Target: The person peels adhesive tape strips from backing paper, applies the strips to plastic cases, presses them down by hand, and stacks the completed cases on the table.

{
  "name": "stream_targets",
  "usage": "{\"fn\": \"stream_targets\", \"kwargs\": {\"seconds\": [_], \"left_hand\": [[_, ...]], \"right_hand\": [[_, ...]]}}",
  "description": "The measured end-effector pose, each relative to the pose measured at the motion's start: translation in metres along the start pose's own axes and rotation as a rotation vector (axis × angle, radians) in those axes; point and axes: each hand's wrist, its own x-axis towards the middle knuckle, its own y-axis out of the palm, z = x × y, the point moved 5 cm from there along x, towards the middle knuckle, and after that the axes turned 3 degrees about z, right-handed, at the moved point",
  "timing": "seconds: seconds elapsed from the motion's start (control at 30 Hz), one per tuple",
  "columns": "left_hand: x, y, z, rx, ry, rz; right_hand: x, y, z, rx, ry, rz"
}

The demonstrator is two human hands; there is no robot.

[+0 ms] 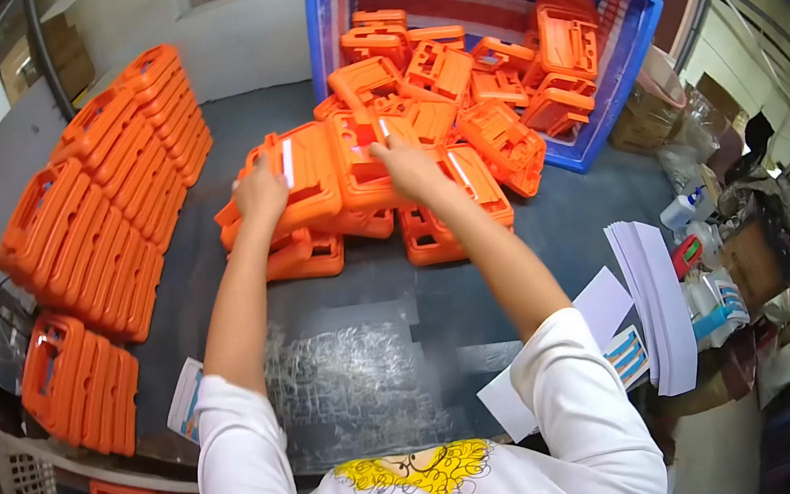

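Note:
An orange plastic case [312, 173] lies opened out over other orange cases in the middle of the table, its two halves side by side. My left hand [261, 193] is closed on the left half, near a white strip. On the right half, my right hand [404, 167] has its fingers curled at the inner recess; its fingertips are partly hidden. More open orange cases [468, 191] lie right beside and beneath the held one.
A tilted blue crate [591, 133] spills orange cases at the back. Stacks of closed orange cases [104, 258] line the left. Paper sheets [650, 302], a small white bottle [681, 211] and a red-green tool [686, 257] are at right. A light-coloured basket [35, 490] stands lower left.

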Motion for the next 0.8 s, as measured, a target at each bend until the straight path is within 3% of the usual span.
{"fn": "stream_targets", "kwargs": {"seconds": [0.1,0.2,0.27,0.33,0.37,0.4,0.43,0.5,0.6,0.7,0.73,0.8], "left_hand": [[-0.010,-0.003,0.005,-0.050,0.066,-0.037],[-0.021,-0.018,-0.002,-0.060,0.033,0.031],[-0.023,-0.025,0.000,-0.006,0.017,-0.041],[-0.031,-0.037,0.003,0.019,0.034,-0.199],[-0.041,-0.044,0.004,-0.083,0.084,-0.272],[-0.054,-0.052,0.003,-0.186,0.137,-0.344],[-0.069,-0.061,0.003,-0.293,0.189,-0.417],[-0.109,-0.070,-0.006,-0.471,0.175,-0.376],[-0.164,-0.064,-0.005,-0.467,0.150,-0.313],[-0.213,-0.044,0.023,-0.526,0.063,-0.186],[-0.229,-0.038,0.034,-0.515,0.045,-0.143],[-0.257,-0.027,0.058,-0.511,-0.019,-0.094]], "right_hand": [[-0.018,-0.002,0.003,0.388,0.001,-0.163],[-0.035,0.003,-0.051,0.645,0.113,-0.608],[-0.073,-0.017,-0.111,0.641,0.639,-0.840],[-0.121,0.008,-0.205,0.511,1.106,-1.178],[-0.149,0.015,-0.243,0.775,1.450,-0.809],[-0.170,0.063,-0.300,0.789,1.671,-0.846],[-0.173,0.094,-0.319,1.369,1.430,-0.907],[-0.187,0.079,-0.291,1.491,1.559,-0.688],[-0.188,0.147,-0.342,1.931,1.447,-0.780],[-0.180,0.155,-0.348,1.901,1.258,-0.808],[-0.180,0.157,-0.346,1.818,1.324,-0.845],[-0.177,0.154,-0.343,1.764,1.211,-0.804]]}}
